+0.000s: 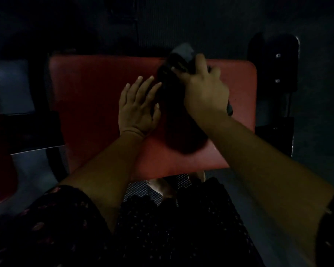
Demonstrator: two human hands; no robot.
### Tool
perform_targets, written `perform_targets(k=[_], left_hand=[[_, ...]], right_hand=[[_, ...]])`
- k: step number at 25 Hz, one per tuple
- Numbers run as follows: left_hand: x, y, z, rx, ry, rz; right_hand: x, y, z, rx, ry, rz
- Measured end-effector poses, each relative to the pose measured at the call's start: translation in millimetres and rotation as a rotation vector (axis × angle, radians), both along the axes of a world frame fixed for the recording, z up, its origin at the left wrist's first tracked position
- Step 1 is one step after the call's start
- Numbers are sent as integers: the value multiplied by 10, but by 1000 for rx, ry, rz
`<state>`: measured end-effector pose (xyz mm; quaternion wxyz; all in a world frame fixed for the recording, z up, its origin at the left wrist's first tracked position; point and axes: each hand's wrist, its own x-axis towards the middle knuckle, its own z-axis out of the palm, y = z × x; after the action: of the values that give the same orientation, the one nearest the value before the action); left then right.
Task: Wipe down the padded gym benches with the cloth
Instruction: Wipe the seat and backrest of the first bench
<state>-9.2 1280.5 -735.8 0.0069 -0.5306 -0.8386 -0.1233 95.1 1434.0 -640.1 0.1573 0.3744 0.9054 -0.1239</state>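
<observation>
A red padded bench (96, 97) filled the centre of the dim frame. The left hand (137, 108) lay flat on the pad at centre, fingers spread and holding nothing. The right hand (204, 89), upper right of centre, had its fingers closed over a dark cloth (174, 78), which rested on the pad beside the left hand.

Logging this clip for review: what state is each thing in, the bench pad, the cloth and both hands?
Red bench pad: uncovered on its left part, hands and cloth on its right.
Dark cloth: bunched, lying on the pad.
Left hand: open, flat on the pad.
Right hand: gripping the cloth's far end.
</observation>
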Motion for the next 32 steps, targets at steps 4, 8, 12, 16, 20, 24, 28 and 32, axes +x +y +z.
perform_targets(k=[4, 8, 12, 16, 20, 24, 28, 32], left_hand=[[17, 5, 17, -22, -11, 0], [13, 4, 30, -21, -38, 4], [13, 2, 0, -12, -28, -5], [17, -4, 1, -27, -16, -10], [27, -10, 8, -44, 13, -4], [18, -13, 12, -74, -5, -15], [17, -14, 48, -115, -20, -35], [30, -13, 57, -111, -47, -14]], right_hand=[[-199, 255, -72, -31, -61, -118], [187, -80, -19, -82, -34, -157], [1012, -748, 91, -122, -32, -104], [1792, -1236, 215, -255, -202, -68], [1871, -1159, 332, -222, -283, -93], [1130, -435, 226, -97, -171, -216], [291, 517, 60, -19, -90, -172], [221, 732, 50, -87, -135, -212]])
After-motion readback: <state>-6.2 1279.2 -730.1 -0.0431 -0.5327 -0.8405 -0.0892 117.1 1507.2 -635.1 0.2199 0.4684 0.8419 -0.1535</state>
